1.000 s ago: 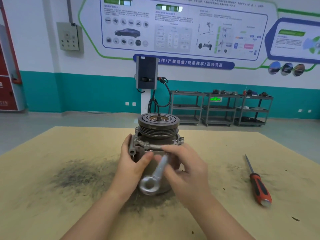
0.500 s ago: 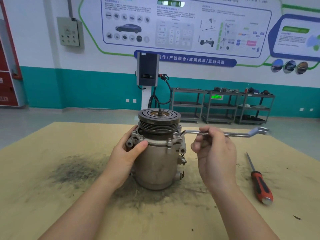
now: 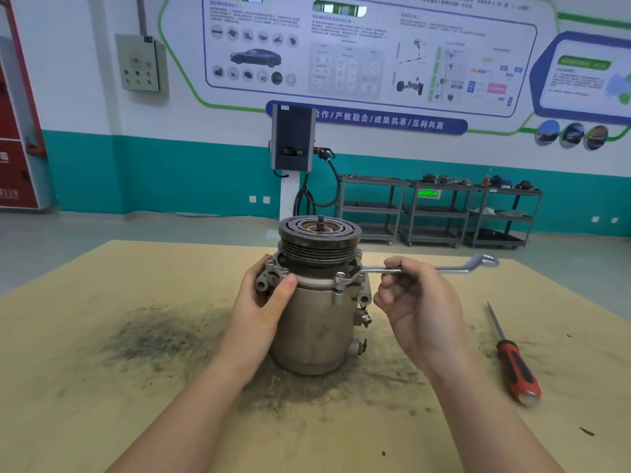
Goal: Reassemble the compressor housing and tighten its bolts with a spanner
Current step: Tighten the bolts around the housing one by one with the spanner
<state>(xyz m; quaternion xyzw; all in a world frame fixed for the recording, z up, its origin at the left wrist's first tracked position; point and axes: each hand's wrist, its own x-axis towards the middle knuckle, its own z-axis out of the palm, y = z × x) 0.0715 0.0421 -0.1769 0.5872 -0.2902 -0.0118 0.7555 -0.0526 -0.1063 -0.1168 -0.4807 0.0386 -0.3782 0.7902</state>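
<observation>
I'm in an automotive training workshop. Behind my workbench [image 3: 102, 336], stained with dark grime, the wall carries a big car-systems poster [image 3: 368, 52]. Below that poster hangs a charging unit [image 3: 293, 138] with its cable, right of it stand metal trolleys [image 3: 440, 213] holding parts, left of it a grey switch box [image 3: 140, 63].

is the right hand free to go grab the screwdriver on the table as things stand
Probably not straight away: the right hand pinches the spanner, whose ring end sits on a bolt of the compressor. The screwdriver lies unobstructed on the table to its right, so it would have to release the spanner first.
</observation>
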